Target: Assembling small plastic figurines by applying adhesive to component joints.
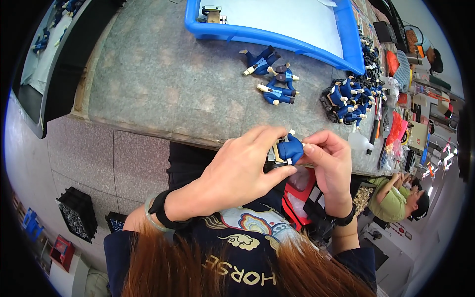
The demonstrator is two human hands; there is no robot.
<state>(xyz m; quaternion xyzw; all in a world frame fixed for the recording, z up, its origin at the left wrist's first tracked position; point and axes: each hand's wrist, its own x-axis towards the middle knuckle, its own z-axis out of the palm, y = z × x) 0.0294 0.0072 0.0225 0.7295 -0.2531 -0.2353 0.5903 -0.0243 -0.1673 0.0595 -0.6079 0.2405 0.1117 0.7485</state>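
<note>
My left hand (pixel 237 171) is closed around a blue toy figure (pixel 290 150) with cream and black parts, holding it just in front of the table edge. Thumb and forefinger of my right hand (pixel 330 161) pinch together at the figure's right side. What lies between those fingertips is mostly hidden. Beyond my hands, three toy figures (pixel 278 94) in blue jackets and dark trousers lie loosely on the table. To their right is a heap of similar blue figures (pixel 349 101), some with black wheeled parts.
A blue tray (pixel 237 34) with a white lining stands at the table's far side. At the left is a black-sided tray (pixel 64 64). Tools, plastic bags and a white bottle (pixel 360 142) crowd the right. A person in green (pixel 393 200) sits farther right; a black crate (pixel 78 213) is on the floor.
</note>
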